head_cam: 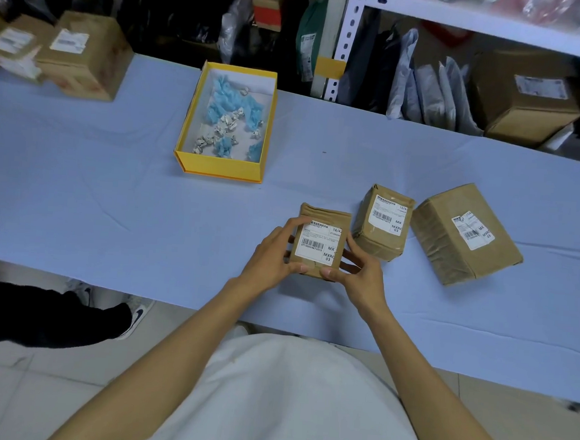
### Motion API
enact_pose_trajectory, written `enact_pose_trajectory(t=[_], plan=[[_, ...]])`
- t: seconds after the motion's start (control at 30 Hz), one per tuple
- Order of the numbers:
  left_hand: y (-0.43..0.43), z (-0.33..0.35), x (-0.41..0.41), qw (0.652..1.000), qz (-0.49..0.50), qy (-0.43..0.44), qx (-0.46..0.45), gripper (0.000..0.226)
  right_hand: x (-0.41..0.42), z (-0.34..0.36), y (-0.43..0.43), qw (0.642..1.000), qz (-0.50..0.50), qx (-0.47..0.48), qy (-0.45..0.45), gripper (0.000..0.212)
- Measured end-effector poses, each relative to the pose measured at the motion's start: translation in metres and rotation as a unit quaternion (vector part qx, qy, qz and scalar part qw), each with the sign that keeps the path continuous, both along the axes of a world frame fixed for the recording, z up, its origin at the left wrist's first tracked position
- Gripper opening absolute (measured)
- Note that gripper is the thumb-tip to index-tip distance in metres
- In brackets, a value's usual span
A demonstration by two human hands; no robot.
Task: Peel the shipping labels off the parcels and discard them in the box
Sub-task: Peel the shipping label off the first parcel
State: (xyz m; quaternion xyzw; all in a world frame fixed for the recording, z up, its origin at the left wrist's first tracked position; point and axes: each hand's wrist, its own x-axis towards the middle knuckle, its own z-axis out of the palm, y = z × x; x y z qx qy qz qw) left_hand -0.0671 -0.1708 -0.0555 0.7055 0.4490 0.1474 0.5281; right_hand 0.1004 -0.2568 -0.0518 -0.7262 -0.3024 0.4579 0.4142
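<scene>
Parcel (pixel 326 217) — small brown paper block, creased and taped, near the front edge of the counter (pixel 111 200). White barcode label (pixel 317 246) lies flat on its top face. Left hand (pixel 269 256) and right hand (pixel 362 276) grip its sides, fingers (pixel 290 225) curled round it. Second parcel (pixel 381 240) and larger third parcel (pixel 451 251) sit just right. Yellow box (pixel 216 168) of crumpled scraps (pixel 219 129) stands beyond — bare counter between.

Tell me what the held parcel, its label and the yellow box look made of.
Held parcel: likely cardboard wrapped in glossy brown tape, judging by wrinkles and sheen. Label: matte white paper, printed barcode. Yellow box: smooth rigid paperboard, probably, with a white lining.
</scene>
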Motion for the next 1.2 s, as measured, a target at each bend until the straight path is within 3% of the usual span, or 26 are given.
enact_pose_trajectory(t=[0.17, 0.3, 0.57, 1.2], plan=[[0.0, 0.001, 0.0, 1.0, 0.004, 0.006, 0.004, 0.068, 0.001, 0.001, 0.0, 1.0, 0.001, 0.003, 0.0, 0.088], [-0.01, -0.002, -0.002, 0.999, 0.043, -0.019, 0.009, 0.072, 0.002, 0.001, 0.002, 1.0, 0.0, 0.0, 0.008, 0.088], [-0.018, -0.009, 0.007, 0.997, 0.075, 0.022, 0.025, 0.08, 0.003, -0.003, 0.003, 1.0, -0.001, 0.004, 0.01, 0.089], [-0.014, -0.007, 0.009, 0.996, 0.086, -0.007, 0.01, 0.079, 0.003, -0.002, 0.002, 1.0, 0.017, 0.011, -0.014, 0.088]])
